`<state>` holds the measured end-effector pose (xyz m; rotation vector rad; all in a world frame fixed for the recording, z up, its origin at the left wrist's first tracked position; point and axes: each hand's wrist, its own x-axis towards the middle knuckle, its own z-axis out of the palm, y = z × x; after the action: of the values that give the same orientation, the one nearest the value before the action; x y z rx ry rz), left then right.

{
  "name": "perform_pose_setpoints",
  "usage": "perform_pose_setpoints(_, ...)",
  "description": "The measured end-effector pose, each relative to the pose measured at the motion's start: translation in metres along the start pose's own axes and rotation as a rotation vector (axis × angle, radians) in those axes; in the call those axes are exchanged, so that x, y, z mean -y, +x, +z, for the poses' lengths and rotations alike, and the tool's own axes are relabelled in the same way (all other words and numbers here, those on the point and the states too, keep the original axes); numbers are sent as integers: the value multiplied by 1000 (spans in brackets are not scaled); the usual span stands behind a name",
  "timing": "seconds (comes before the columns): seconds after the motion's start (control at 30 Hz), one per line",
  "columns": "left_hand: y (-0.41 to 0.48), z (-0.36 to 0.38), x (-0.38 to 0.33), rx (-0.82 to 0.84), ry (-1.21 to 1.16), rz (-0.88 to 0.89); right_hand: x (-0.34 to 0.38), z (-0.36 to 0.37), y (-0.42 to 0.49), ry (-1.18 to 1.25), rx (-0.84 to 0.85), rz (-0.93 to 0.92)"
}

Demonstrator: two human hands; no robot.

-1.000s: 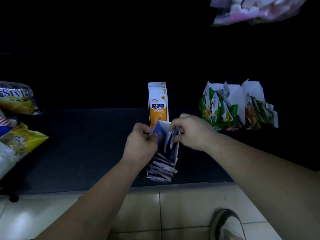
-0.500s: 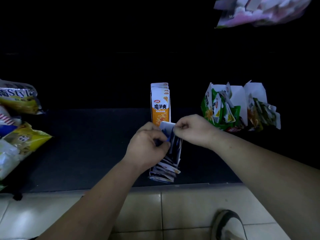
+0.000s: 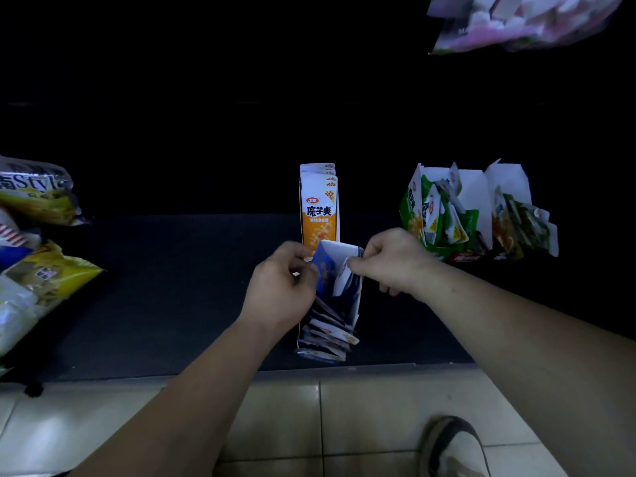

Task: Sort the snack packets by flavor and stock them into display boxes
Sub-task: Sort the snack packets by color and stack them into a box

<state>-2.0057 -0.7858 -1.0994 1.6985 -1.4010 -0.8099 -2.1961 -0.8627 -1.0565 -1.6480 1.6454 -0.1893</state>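
Hands meet at the far end of a narrow blue-and-white cardboard display box (image 3: pixel 339 248), which lies on the dark surface (image 3: pixel 172 287) with its long axis running straight away from the person, just before an upright orange display box (image 3: pixel 318 208). The left hand (image 3: pixel 282 287) grips the box's left wall, while the right hand (image 3: pixel 392 259) pinches a blue-and-white snack packet (image 3: pixel 342 273) between the walls. Judged next move: the packet goes in along that axis, right hand leading, left steadying.
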Motion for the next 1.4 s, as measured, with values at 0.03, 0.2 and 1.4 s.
perform_pose_setpoints(0.03, 3, 1, 0, -12, -47, -55, -1, 1, 1, 12, 5, -4)
perform_pose_setpoints(0.2, 8, 5, 0, -23, 44, -118, -7, 5, 2, 82, 26, -49)
perform_pose_setpoints(1.4, 0, -12, -48, 124, -427, -435, 20, -19, -12, 630, 34, -97)
